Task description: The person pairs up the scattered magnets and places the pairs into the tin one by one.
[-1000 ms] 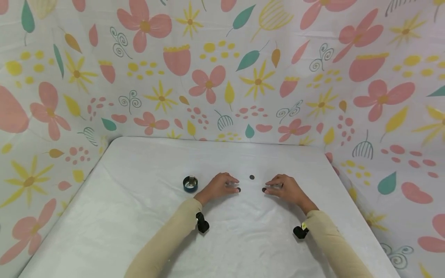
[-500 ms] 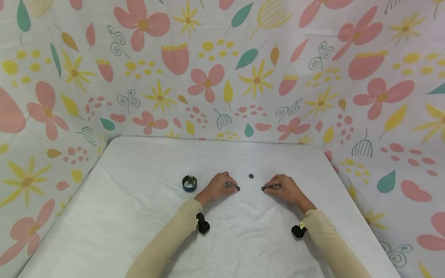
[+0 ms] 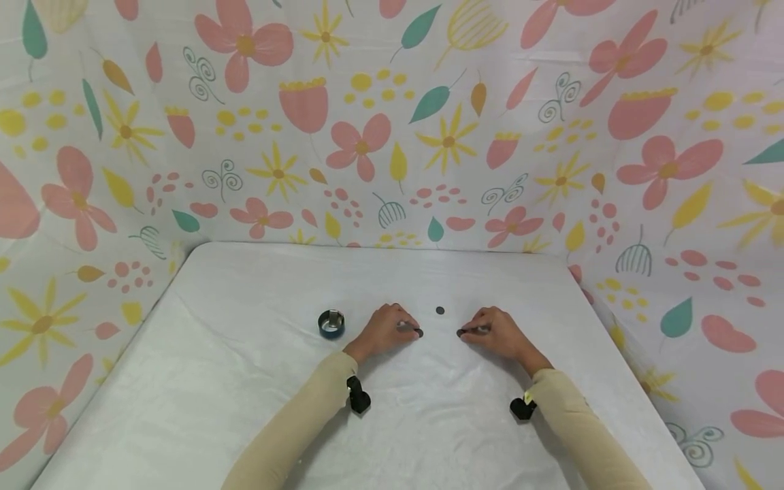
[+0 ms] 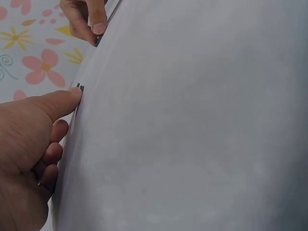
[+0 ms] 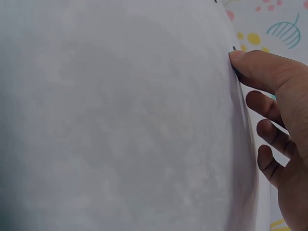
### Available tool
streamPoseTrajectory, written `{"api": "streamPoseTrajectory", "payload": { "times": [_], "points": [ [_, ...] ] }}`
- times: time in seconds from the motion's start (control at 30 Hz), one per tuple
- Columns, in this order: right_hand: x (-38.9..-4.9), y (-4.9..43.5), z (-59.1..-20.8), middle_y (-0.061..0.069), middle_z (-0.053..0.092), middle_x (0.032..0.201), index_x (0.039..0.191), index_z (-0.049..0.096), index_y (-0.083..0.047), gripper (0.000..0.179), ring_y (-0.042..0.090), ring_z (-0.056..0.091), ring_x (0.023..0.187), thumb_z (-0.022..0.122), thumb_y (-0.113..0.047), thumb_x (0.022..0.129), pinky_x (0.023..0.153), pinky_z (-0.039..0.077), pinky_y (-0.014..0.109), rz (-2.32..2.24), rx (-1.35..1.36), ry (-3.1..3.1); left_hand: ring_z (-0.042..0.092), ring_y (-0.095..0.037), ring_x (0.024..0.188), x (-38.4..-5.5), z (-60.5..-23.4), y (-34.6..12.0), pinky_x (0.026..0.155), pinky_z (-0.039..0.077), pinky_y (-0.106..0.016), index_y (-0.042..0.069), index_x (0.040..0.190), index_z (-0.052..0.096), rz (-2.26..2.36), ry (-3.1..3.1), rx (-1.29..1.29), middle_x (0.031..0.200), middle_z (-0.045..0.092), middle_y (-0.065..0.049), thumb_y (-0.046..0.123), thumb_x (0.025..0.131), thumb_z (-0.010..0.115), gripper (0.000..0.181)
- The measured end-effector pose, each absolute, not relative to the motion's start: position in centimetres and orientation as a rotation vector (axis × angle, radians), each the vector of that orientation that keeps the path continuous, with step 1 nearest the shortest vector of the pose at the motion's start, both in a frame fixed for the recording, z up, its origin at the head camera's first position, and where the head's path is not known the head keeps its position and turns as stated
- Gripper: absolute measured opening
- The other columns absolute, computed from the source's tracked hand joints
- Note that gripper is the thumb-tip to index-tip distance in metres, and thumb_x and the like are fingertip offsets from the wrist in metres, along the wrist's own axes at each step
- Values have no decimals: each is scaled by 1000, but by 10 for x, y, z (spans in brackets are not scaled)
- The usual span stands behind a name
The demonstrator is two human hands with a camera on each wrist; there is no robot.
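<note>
My left hand point(image 3: 387, 328) pinches a small dark disc point(image 3: 420, 333) between thumb and index finger, low over the white table. In the left wrist view the disc point(image 4: 81, 88) shows as a thin dark edge at my thumb tip. Opposite it, my right hand point(image 3: 499, 332) pinches a second small dark disc point(image 3: 460, 333). The right wrist view shows that disc's dark edge point(image 5: 237, 73) under the thumb, with the other fingers loosely curled. A third dark disc point(image 3: 439, 310) lies flat on the table between the hands, slightly farther back.
A round dark-blue container point(image 3: 331, 325) with a shiny metallic piece point(image 3: 333, 317) at its inner side stands left of my left hand. The table point(image 3: 257, 408) has a white wrinkled cover. Flower-patterned cloth point(image 3: 361, 146) rises behind it and at both sides.
The index fingers of both hands, earlier held apart from the thumbs, have come down to pinch the two discs. The third disc and the blue container stay in place; the view shifts slightly.
</note>
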State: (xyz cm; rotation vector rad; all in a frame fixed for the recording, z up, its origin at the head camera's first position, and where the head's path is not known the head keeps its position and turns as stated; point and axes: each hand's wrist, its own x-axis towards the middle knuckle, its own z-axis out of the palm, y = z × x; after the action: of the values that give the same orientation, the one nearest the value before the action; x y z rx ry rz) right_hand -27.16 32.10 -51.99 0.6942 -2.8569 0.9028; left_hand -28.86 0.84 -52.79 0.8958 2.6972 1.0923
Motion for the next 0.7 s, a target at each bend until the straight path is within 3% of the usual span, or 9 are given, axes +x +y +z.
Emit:
{"api": "streamPoseTrajectory", "payload": {
  "times": [0.7],
  "points": [
    [-272, 290, -516, -8, 68, 89, 98, 84, -13, 18, 10, 56, 81, 85, -26, 85, 72, 46, 29, 824, 828, -2828, 57, -19, 107, -289, -527, 21, 96, 43, -43, 20, 111, 80, 1016, 2738, 961, 109, 70, 3, 27, 96, 74, 18]
  ]
}}
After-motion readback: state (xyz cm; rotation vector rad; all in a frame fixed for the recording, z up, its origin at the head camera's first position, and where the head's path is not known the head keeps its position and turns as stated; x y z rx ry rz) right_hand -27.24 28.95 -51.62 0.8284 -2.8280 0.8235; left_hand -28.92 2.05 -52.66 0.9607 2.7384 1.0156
